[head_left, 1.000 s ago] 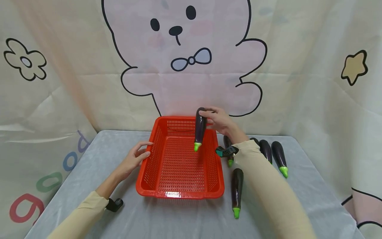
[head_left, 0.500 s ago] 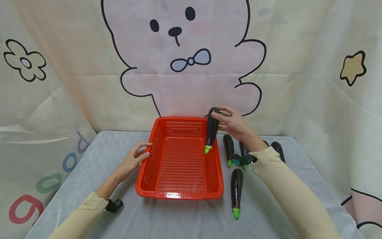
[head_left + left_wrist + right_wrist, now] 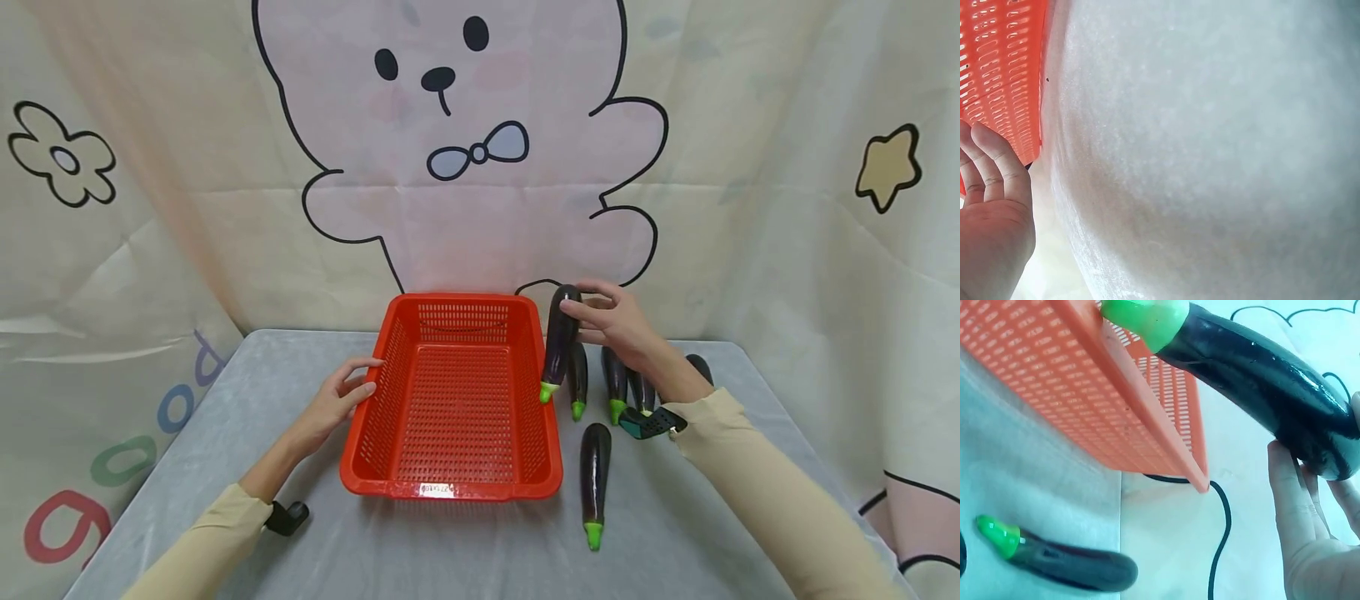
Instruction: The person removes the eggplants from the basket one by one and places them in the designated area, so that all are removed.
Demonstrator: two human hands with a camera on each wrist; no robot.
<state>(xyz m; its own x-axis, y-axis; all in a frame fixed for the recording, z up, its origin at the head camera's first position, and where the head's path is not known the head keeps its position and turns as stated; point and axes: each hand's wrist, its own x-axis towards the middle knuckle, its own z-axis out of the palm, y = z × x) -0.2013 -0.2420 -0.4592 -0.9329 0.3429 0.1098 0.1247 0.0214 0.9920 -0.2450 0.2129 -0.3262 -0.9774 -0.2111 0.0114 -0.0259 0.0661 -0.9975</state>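
My right hand (image 3: 617, 321) pinches a dark purple eggplant (image 3: 561, 337) near its rounded end. The eggplant's green stem end points down beside the right rim of a red plastic basket (image 3: 552, 450). The right wrist view shows the held eggplant (image 3: 1260, 381) with fingers under its thick end and the stem overlapping the basket rim. With fingers fairly straight, my left hand (image 3: 335, 404) rests against the basket's left side; in the left wrist view its fingers (image 3: 1007, 165) lie along the outer wall. The basket holds nothing visible.
Several more eggplants lie right of the basket: one near the front (image 3: 596, 483), one beside the rim (image 3: 578, 383), others partly behind my right forearm. A grey cloth (image 3: 450, 550) covers the table. A printed curtain (image 3: 720, 250) hangs behind it.
My right hand has moved right and slightly down with the eggplant, from over the basket's inside to its right rim. The left hand and basket stay in place.
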